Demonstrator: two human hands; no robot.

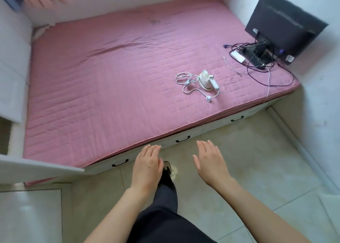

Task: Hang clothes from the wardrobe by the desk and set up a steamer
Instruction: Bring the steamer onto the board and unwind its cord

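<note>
The left hand [147, 164] and right hand [209, 160] hover palm-down over the tiled floor [248, 160], fingers straight, holding nothing. The white handheld steamer [207, 82] lies on the pink mattress [110, 77], its cord [187, 82] coiled beside it. A dark monitor [281, 25] leans in the far right corner amid tangled cables [257, 71].

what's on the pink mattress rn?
A small white steamer with its loose cord, mid-right. A black monitor at the mattress's far right corner amid tangled cables. Whatever lies behind the monitor is hidden.
</note>
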